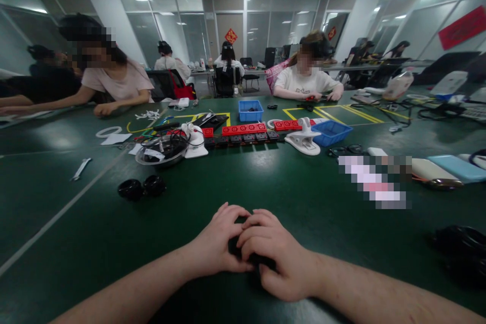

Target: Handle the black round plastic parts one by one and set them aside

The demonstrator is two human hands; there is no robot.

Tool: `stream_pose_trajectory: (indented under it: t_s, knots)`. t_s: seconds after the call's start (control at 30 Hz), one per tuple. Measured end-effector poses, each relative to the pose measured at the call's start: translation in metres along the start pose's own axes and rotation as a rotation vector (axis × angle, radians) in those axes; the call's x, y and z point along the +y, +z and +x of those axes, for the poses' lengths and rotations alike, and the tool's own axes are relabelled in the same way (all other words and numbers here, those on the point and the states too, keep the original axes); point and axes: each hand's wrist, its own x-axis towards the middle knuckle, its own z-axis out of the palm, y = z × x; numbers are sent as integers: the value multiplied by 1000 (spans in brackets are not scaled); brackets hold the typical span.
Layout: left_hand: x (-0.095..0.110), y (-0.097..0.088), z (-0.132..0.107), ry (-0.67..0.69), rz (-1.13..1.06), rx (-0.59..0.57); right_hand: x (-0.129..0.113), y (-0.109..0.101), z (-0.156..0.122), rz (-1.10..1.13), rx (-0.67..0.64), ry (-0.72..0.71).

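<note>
Both of my hands rest together on the dark green table near its front edge. My left hand [218, 243] and my right hand [273, 255] curl around a small black object [236, 248], which their fingers almost wholly hide. I cannot make out what it is. Two black rolls of tape [141, 188] lie to the left, a little farther away.
Across the table stand a row of red and black power strips [243, 134], two blue bins [331, 132], a white clamp [304, 139] and a clear bowl of cables [162, 151]. Phones and cases [436, 169] lie at right. Other people sit along the far side.
</note>
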Motion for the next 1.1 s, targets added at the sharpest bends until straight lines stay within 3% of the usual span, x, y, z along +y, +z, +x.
stream_pose_trajectory:
  t_s: [0.13,0.33,0.57,0.73,1.1]
  knots:
    - [-2,3,0,21,16,-35,-1,0,-1,15,-52,-41]
    - [-5,4,1,12,28,-38,-4,-3,-4,-31,-6,-61]
    - [-4,3,0,-24,-19,-47,3,4,-5,-114,240,169]
    - [1,1,1,-51,-53,-8,6,8,-5,-201,165,239]
    - [1,3,2,14,18,-32,2,5,-4,-26,27,-47]
